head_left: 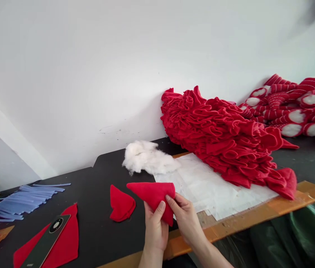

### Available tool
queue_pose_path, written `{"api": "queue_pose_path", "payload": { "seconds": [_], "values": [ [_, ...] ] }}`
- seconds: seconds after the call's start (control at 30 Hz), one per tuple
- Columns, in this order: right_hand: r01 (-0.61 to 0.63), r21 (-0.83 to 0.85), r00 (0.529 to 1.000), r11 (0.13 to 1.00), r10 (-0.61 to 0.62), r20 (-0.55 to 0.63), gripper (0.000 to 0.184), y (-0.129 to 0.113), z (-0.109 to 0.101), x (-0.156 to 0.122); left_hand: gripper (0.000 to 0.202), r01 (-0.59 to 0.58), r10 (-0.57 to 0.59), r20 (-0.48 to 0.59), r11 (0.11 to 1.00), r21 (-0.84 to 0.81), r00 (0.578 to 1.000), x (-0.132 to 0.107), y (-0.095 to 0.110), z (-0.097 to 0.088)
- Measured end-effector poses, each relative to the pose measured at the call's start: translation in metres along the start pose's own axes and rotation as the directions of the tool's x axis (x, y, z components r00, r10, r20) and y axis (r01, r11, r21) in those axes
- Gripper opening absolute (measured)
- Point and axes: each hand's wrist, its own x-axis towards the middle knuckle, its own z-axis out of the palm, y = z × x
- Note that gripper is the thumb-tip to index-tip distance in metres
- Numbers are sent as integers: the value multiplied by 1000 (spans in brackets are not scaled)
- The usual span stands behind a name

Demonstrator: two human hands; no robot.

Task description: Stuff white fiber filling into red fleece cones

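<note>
A red cone-shaped felt piece (154, 194), pointing left, is held just above the front part of the table by both hands. My left hand (157, 223) grips it from below, thumb pressed on its face. At its right edge, my right hand (182, 212) pinches the cloth between thumb and fingers. A second red cone piece (121, 204) lies on the black table just left of my hands. Behind them sits a clump of white stuffing (149, 158). Whether the held cone has anything inside is hidden.
A big heap of red cones (219, 134) lies on a white sheet (202, 186). Stuffed striped tubes (297, 102) are piled far right. At left are blue strips (26, 201) and a phone (45, 242) on red cloth (69, 238). Brown tape (258, 216) covers the table's front edge.
</note>
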Motion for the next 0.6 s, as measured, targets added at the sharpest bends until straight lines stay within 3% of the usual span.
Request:
{"api": "queue_pose_path", "payload": {
  "seconds": [0.1, 0.27, 0.37, 0.47, 0.6],
  "values": [
    [-6, -2, 999, 1000, 6, 33, 33, 1, -9, 3, 68, 5, -6, 42, 1000, 22, 999, 2, 11, -5],
    [37, -77, 994, 996, -29, 109, 25, 3, -12, 0, 48, -116, 119, -73, 992, 46, 990, 10, 23, 1],
    [-22, 55, 998, 998, 19, 62, 26, 2, -8, -1, 34, 7, -19, -134, 996, -88, 991, 10, 19, 10],
    [-34, 107, 997, 994, 26, 71, 28, 4, -10, 0, 40, 129, -162, -139, 967, -221, 977, 13, 20, 12],
    [-13, 49, 997, 999, 9, 71, 28, 12, -25, 6, 41, 89, -106, -53, 963, -255, 993, 21, 33, 2]
  ]
}}
